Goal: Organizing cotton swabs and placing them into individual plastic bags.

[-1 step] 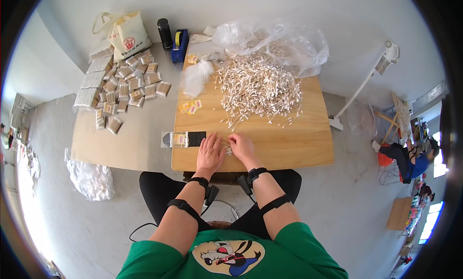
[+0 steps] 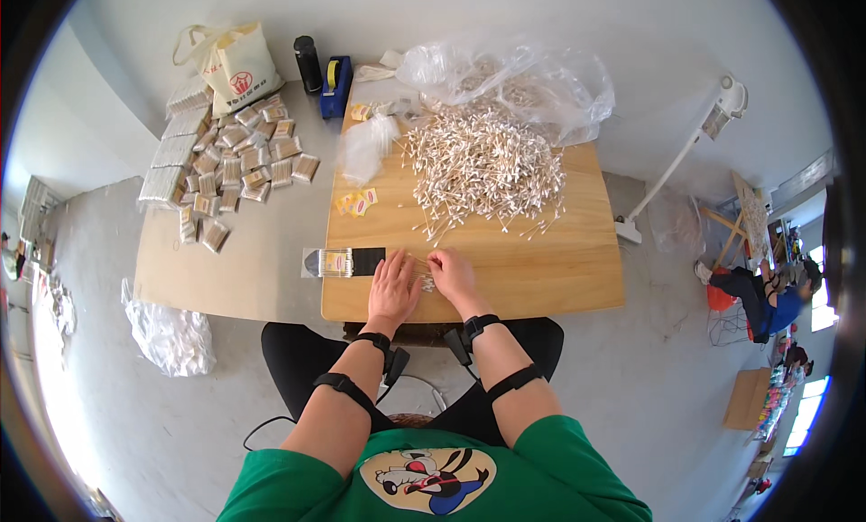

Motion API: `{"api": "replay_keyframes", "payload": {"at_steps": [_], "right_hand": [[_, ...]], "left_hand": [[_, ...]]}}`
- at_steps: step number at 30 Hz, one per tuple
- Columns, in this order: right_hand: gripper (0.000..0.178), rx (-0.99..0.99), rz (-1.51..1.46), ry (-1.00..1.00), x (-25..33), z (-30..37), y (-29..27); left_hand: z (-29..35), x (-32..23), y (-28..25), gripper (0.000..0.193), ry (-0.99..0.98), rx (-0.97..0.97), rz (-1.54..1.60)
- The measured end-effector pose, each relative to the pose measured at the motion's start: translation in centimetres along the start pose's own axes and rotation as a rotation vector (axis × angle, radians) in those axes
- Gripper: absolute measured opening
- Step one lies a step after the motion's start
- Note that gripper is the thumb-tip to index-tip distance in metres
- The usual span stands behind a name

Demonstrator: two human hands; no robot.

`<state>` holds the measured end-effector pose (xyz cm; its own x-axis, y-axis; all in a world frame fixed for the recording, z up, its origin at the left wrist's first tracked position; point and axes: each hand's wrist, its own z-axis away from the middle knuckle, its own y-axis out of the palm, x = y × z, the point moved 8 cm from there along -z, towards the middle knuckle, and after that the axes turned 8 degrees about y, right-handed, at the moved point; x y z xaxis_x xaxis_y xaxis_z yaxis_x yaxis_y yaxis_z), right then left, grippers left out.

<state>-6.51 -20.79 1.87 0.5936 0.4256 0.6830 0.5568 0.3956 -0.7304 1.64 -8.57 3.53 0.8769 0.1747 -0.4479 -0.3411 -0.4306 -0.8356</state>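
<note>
My left hand [image 2: 394, 289] lies flat with its fingers stretched out, its fingertips beside the black strip of a small pack. My right hand [image 2: 452, 274] is curled, thumb and fingers pinched on a few cotton swabs [image 2: 428, 284], whose white tips show between my two hands. Left of my left hand, a clear bag holds a row of cotton swabs [image 2: 337, 263] with a yellow label card; its right end joins the black strip [image 2: 367, 261]. Beyond my hands a big heap of loose cotton swabs [image 2: 487, 166] covers the back of the wooden board [image 2: 541, 274].
Filled swab packs [image 2: 230, 170] are scattered on the left table, near a cloth bag [image 2: 244, 71], a black bottle [image 2: 308, 64] and a blue tape dispenser [image 2: 336, 89]. Yellow cards [image 2: 356, 202] and clear bags [image 2: 365, 152] lie left of the heap. A lamp [image 2: 677, 161] stands right.
</note>
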Motion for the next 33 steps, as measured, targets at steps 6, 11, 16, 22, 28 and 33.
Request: {"api": "replay_keyframes", "payload": {"at_steps": [6, 11, 16, 22, 28, 33], "right_hand": [[0.007, -0.015, 0.036, -0.025, 0.9, 0.5, -0.1], [0.016, 0.009, -0.034, 0.068, -0.6, -0.5, 0.2], [0.027, -0.135, 0.132, 0.235, -0.2, -2.5, -0.7], [0.024, -0.105, 0.293, 0.337, -1.1, -3.2, -0.4], [0.017, -0.142, 0.197, 0.306, -2.4, -1.5, -1.2], [0.009, 0.027, 0.232, -0.031, 0.4, 0.8, -0.8]], "left_hand": [[0.0, 0.3, -0.2, 0.049, -0.033, 0.000, 0.018], [-0.2, -0.1, 0.1, 0.047, -0.009, 0.045, -0.013], [0.0, 0.3, -0.1, 0.042, -0.025, 0.028, 0.015], [0.0, 0.2, -0.4, 0.037, 0.003, -0.034, 0.083], [0.0, 0.4, -0.1, 0.038, 0.013, -0.053, 0.148], [-0.1, 0.4, -0.2, 0.045, -0.012, -0.040, 0.082]]}}
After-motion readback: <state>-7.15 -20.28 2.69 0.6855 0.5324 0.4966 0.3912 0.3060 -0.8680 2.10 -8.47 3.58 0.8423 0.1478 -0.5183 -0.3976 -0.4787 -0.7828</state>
